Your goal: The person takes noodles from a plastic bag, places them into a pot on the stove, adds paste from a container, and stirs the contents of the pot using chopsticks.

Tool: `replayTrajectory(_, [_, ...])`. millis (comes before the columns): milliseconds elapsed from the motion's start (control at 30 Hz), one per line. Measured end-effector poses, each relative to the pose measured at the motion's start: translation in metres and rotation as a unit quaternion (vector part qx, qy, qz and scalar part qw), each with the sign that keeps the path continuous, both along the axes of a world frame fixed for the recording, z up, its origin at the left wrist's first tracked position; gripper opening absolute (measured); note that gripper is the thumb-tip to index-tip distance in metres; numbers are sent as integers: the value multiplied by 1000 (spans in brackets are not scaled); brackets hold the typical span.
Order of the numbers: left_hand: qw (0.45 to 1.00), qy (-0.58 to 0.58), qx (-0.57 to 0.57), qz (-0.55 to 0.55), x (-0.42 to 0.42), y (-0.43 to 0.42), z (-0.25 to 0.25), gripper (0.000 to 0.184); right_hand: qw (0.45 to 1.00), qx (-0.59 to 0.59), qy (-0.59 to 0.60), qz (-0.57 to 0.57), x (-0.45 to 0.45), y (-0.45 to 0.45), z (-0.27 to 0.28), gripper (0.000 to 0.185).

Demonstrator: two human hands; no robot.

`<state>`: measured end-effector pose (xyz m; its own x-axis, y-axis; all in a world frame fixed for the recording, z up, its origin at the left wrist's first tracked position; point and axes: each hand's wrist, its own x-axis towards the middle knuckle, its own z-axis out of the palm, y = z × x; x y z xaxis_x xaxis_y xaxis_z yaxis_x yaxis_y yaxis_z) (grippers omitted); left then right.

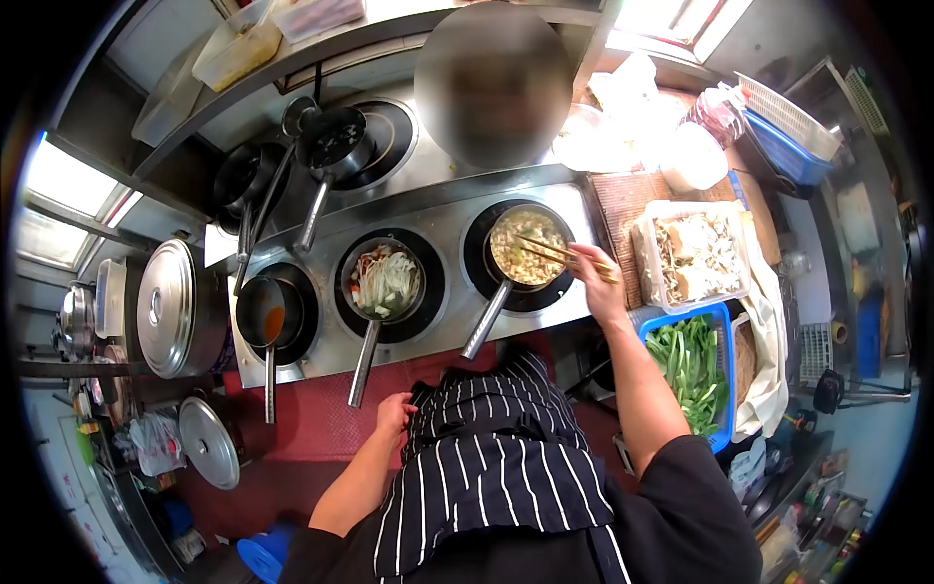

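My right hand is closed around a pair of chopsticks, whose tips dip into the food in the right pan. That pan stands on the right burner and holds pale, chopped-looking pieces in cloudy liquid. My left hand hangs beside the striped apron, fingers curled with nothing seen in them. Closest to it is the long handle of the middle pan, which contains white noodles with vegetable pieces. Farther left, a pan has a patch of orange sauce on its bottom.
Behind sit two dark pans, one a black pan on a back burner. At right are a clear tub of pale mushroom-like pieces and a blue basket of green leaves. A large lidded pot stands left. A blurred round patch covers the top centre.
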<state>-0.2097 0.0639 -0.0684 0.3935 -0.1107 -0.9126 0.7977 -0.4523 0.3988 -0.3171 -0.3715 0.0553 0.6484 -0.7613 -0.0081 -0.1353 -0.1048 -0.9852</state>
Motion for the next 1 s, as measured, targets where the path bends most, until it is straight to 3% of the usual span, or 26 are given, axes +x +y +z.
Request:
replayTrajectory(100, [1000,-13,-7,-20,3,-7,1,35,995,-60,25,76,31,10,-6,17])
replayTrajectory(167, [1000,-17,-13,-21,6,-7,-2,34,986,-156,46,29,27,-1,-2,17])
replayTrajectory(233, [999,-23,-31,-2,6,-5,-4,35,985,-156,69,-24,7,-20,9,17])
replayTrajectory(333, [1000,-11,-17,6,1,2,-3,35,983,-164,80,-11,-19,-25,16,16])
replayTrajectory(400, [1000,-2,-11,4,-2,6,-6,35,967,-211,132,59,-23,-14,25,16])
replayTrajectory(433, [1000,6,-5,-2,-3,7,-8,36,969,-202,124,72,-18,-9,16,16])
replayTrajectory(533, [1000,17,-3,-7,-1,7,-14,37,998,-9,64,22,0,2,-14,20])
replayTrajectory(567, [1000,16,-2,-10,-1,6,-13,37,998,-8,63,19,3,2,-17,20])
replayTrajectory(633, [1000,11,-7,-19,0,3,-10,37,995,60,-62,-56,6,-1,-22,26])
replayTrajectory(767, [1000,5,-10,-21,0,1,-14,38,987,74,-123,-73,11,17,-29,24])
replayTrajectory(833, [1000,8,-6,-21,-1,2,-9,38,997,50,-48,-16,3,29,-26,23])
replayTrajectory(933, [1000,-1,-10,-16,-2,3,-6,38,994,105,2,36,-23,16,-18,23])
replayTrajectory(1000, [1000,-3,-11,-16,-3,5,-6,37,996,84,4,-5,-35,4,-3,24])
